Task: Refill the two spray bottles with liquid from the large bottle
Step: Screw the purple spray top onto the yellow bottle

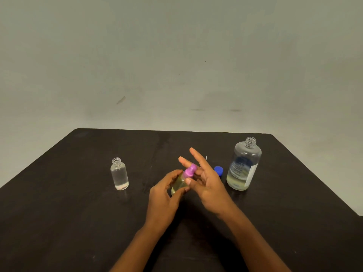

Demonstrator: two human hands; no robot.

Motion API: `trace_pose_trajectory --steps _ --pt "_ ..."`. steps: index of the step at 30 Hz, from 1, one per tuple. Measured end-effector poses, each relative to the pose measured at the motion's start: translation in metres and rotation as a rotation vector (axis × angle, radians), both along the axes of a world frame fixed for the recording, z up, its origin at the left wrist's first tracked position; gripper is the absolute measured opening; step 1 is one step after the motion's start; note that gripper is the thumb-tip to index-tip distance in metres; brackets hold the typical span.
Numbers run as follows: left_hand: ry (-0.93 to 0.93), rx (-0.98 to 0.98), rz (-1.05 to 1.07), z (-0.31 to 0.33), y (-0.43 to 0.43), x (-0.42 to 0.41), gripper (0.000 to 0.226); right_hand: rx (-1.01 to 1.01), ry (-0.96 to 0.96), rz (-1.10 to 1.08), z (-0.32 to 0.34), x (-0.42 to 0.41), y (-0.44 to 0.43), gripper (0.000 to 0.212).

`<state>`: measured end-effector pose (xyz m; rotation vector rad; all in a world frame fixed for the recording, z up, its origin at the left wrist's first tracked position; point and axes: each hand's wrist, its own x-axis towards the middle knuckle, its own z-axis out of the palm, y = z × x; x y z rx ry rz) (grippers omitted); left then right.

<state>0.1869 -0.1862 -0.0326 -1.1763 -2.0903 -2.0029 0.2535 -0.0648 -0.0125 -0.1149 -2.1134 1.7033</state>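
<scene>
Black counter (78,222), matte, set against a grey-green wall (176,55). Item one: small spray bottle (177,185), yellowish liquid inside, tilted, mid-counter; the left grip (164,195) is curled round its body. Item two: pink spray cap (189,171), on that bottle's neck; the right grip (208,183) pinches it with the thumb and a partly hidden finger, two fingers straight and spread. Step judged in hand: screwing the cap onto the first refilled bottle. Item three: second spray bottle (119,174), uncapped, upright, well apart to the left, a trace of clear liquid at its base, not yet refilled. Item four: large bottle (244,165), uncapped, upright at right, roughly a third full; blue cap (218,170) just beside it. Next move likely calls for setting the capped bottle down, then a steady pour into the second bottle's narrow neck. Room: open counter lies between the bottles and toward the near edge; the large bottle stands nearest the far right corner.
</scene>
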Motion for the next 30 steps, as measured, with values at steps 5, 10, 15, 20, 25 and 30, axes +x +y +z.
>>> trace_pose_trajectory --steps 5,10,15,20,25,30 --pt "-0.009 0.010 -0.005 0.001 0.000 0.001 0.046 -0.081 0.024 0.002 0.003 0.002 0.000 0.064" --pt "-0.022 0.014 0.003 0.000 0.000 0.001 0.048 -0.058 0.074 -0.154 0.000 -0.002 -0.004 0.060" --pt "-0.021 0.025 -0.023 0.001 0.001 0.003 0.045 -0.035 0.154 -0.339 -0.006 -0.006 -0.011 0.048" --pt "-0.032 0.021 -0.022 0.002 0.001 0.004 0.043 -0.069 0.156 -0.300 -0.009 -0.007 -0.013 0.051" --pt "-0.138 0.070 -0.039 0.003 0.002 0.003 0.041 -0.118 0.180 -0.192 -0.005 -0.004 -0.011 0.048" --pt "-0.146 0.071 -0.036 0.003 0.002 0.004 0.040 -0.121 0.204 -0.250 -0.005 -0.006 -0.012 0.044"
